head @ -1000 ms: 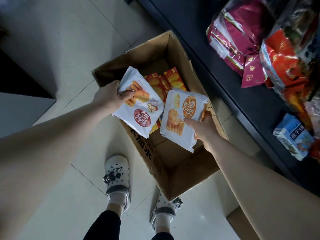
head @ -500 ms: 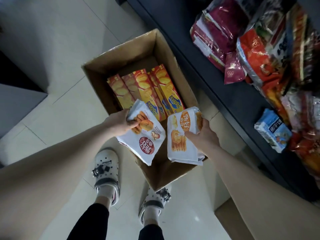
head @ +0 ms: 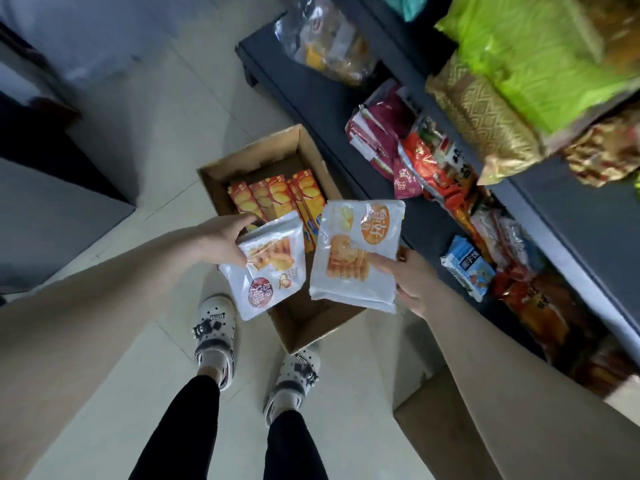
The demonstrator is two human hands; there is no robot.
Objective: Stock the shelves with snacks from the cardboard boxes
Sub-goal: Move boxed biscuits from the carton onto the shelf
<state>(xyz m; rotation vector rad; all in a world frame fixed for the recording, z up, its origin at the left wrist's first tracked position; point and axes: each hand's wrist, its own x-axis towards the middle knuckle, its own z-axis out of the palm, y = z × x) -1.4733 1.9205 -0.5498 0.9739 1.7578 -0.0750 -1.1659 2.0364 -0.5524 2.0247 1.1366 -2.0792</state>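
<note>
1. Pale tiled floor (head: 121, 393). The person stood on it in white clogs (head: 214, 330) and black trousers.
2. Dark shelf unit (head: 304, 95) ran along the right side. The upper level carried a green bag (head: 519, 46) and a gold-patterned bag (head: 485, 123). The lower level was packed with red bags (head: 377, 133) and orange-red bags (head: 429, 161).
3. Cardboard box (head: 249, 157) sat open on the floor, just beside the shelf base and ahead of the feet. A row of orange-red cartons (head: 273, 199) stood on edge at its far end; the near end showed bare bottom.
4. Stack of white pouches (head: 356, 271), orange round label, was held face-up over the box's right side. How many pouches it held, can't tell.
5. White pouch (head: 273, 268), red round label, hung tilted over the box's near-left part, close beside the stack.
6. Right hand (head: 415, 282) pinched the stack at its right edge, thumb on the front, fingers behind.
7. Left hand (head: 221, 240) gripped the pouch's top-left corner, fingers curled over the top, thumb on the front.
8. Blue pack (head: 467, 268) lay on the lower shelf, near the right hand.
</note>
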